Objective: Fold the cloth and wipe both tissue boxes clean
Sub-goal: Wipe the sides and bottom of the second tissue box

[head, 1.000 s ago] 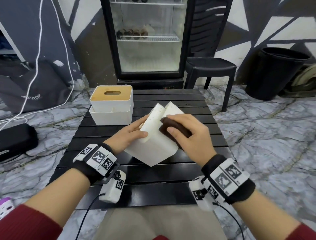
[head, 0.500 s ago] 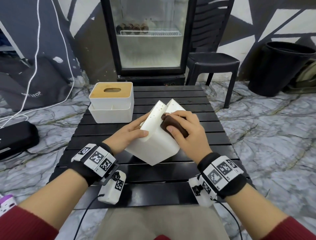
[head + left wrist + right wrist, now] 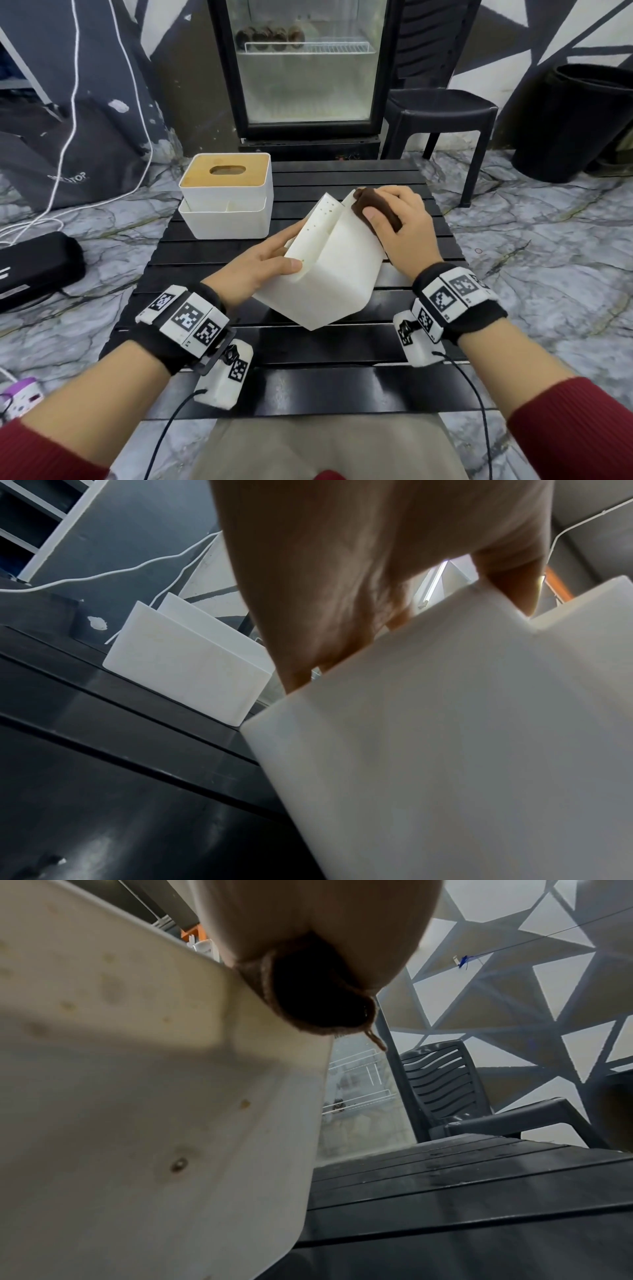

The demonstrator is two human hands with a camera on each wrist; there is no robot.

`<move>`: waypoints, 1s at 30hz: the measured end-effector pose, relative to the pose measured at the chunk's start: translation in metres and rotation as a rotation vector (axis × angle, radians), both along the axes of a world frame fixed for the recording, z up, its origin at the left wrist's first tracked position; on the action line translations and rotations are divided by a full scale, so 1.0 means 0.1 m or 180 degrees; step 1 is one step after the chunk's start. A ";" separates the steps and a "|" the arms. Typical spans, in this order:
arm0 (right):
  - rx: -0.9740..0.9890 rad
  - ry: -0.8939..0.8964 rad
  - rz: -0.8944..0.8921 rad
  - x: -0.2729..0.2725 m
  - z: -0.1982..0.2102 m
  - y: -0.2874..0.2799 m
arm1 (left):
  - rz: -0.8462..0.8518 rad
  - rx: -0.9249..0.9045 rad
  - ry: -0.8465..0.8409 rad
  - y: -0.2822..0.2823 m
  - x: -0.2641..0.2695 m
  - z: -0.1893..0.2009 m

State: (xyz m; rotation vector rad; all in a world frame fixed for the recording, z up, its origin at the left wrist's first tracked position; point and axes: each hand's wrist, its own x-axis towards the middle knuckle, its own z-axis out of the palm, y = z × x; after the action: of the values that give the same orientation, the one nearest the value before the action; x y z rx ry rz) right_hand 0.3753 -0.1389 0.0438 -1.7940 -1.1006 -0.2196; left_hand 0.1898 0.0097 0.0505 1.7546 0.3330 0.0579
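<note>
Marble-patterned flooring (image 3: pixel 534 260) spreads around a low black slatted table (image 3: pixel 308 387), and someone in dark red sleeves sits at its near edge with tracker bands strapped on both wrists.

Closest to them, a white tissue box (image 3: pixel 329 270) is tipped up on the table, resting on a lower edge with its underside turned toward the person. Small brownish specks dot the white plastic near its upper end. The left hand (image 3: pixel 263 267) steadies the box from the left, thumb lying across the near face and fingers going round behind the side; the left wrist view shows those fingers wrapped over the box's edge, so that grip is closed on the box. The right hand (image 3: pixel 400 226) sits on the upper right part of the box, its fingers curled over a folded dark brown cloth (image 3: pixel 375 209) and pressing it against the top corner of the white surface. From the right wrist view, the cloth bulges out beneath the palm with a loose thread hanging off it.

Farther back on the left of the table stands a second tissue box (image 3: pixel 227 202), upright, white with a bamboo lid and an oval slot.

Beyond the table a glass-door fridge (image 3: pixel 305 68) stands against the wall, a black plastic chair (image 3: pixel 442 109) to its right, and a black bin (image 3: pixel 575 120) farther right.
</note>
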 end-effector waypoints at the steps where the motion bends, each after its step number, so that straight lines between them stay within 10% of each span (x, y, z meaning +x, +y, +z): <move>1: -0.0029 0.0008 -0.0003 0.03 0.00 0.01 | -0.0004 -0.0004 0.0002 0.01 0.00 -0.01; 17: -0.0247 0.0466 -0.0467 0.29 0.11 -0.08 | -0.0063 -0.0084 -0.0036 0.05 0.06 -0.01; 30: -0.0044 -0.0110 0.0024 -0.97 0.20 -0.29 | -0.0285 0.0169 0.0101 0.18 0.20 -0.08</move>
State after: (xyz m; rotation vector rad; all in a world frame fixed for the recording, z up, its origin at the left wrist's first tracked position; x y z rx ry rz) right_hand 0.2781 -0.1677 0.0637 -1.8040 -1.1358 -0.2398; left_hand 0.2100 0.0275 0.0426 1.8225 0.2777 -0.0258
